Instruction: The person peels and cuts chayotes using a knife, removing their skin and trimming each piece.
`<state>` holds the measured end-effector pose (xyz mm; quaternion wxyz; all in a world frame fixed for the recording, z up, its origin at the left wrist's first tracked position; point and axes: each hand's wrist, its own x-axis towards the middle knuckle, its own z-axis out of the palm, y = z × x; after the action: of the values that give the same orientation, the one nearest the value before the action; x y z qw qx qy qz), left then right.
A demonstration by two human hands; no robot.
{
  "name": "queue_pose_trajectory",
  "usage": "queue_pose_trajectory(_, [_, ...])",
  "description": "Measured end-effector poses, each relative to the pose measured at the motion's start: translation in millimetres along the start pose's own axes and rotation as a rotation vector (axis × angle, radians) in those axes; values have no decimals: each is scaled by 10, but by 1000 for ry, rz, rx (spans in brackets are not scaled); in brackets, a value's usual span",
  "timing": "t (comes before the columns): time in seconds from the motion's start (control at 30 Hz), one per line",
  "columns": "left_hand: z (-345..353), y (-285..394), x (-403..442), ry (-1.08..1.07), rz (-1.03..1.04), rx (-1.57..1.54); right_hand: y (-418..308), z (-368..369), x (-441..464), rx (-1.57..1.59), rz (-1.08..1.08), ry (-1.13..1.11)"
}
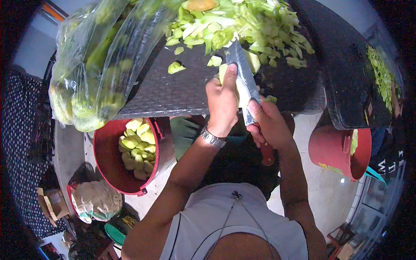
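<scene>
My left hand (222,102), with a metal watch on its wrist, grips a pale, peeled piece of green fruit or vegetable (242,96). Its thumb lies along the top, by the blade. In my right hand (273,121) is a knife (243,69) with a brown handle; the broad blade points away from me and lies against the pale piece. My right thumb presses near the base of the blade. Just beyond the blade tip, a heap of green peelings (242,21) covers the far part of the dark woven tabletop (182,93). Exactly which kind of produce it is, I cannot tell.
A clear plastic bag of green produce (93,82) hangs over the table's left edge. Below stands a red bucket (106,160) holding peeled pieces (138,147). Another red bucket (325,145) is at right, near a dark surface (346,82) with more peelings (383,73).
</scene>
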<state>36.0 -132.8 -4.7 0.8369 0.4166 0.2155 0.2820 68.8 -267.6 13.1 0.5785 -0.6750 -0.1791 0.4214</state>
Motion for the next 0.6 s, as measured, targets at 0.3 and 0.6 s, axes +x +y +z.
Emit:
queue_pose_trajectory(0.3, [-210, 190, 305, 11, -1, -292, 7, -100, -97, -658, -321, 455])
queue_pose_trajectory(0.6, [-187, 289, 247, -552, -212, -815, -207, -70, -84, -590, -160, 268])
